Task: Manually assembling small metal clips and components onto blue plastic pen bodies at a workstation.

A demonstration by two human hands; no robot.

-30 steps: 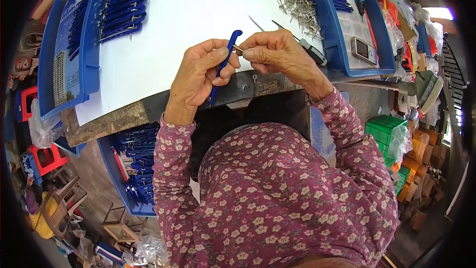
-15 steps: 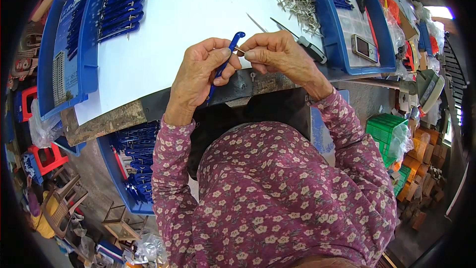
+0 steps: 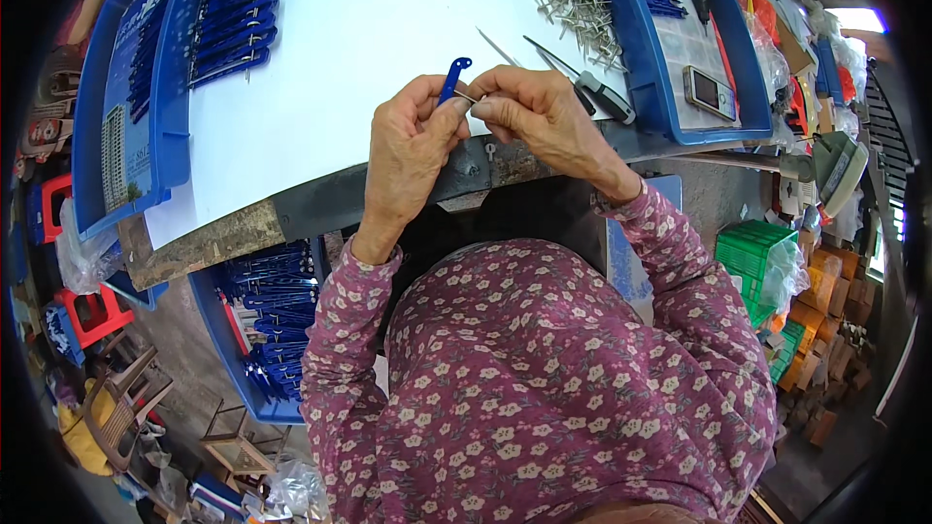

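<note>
My left hand (image 3: pixel 408 150) grips a slim blue handle-like piece (image 3: pixel 452 78) with a small hooked end that points up and away from me. Close against it, my right hand (image 3: pixel 549 121) pinches a thin metal pin (image 3: pixel 466 96), whose tip meets the blue piece near my left thumb. My fingers hide the lower part of the blue piece. A heap of loose T-shaped metal pins (image 3: pixel 575 5) lies beyond my right hand. Nearer to that hand are a screwdriver with a grey and black handle (image 3: pixel 610 97) and a thin pointed metal tool (image 3: pixel 495 45).
White sheeting (image 3: pixel 340 49) covers the table. Similar blue pieces (image 3: pixel 233 15) lie stacked at the left. Blue trays (image 3: pixel 175 160) stand on both sides; the right one holds a phone (image 3: pixel 710 92). Below the table edge, another blue bin (image 3: pixel 228 349) holds more blue pieces.
The blue piece has shifted slightly left and up, and less of it shows below my left hand. Both hands remain close together, with the left one turned a little.
</note>
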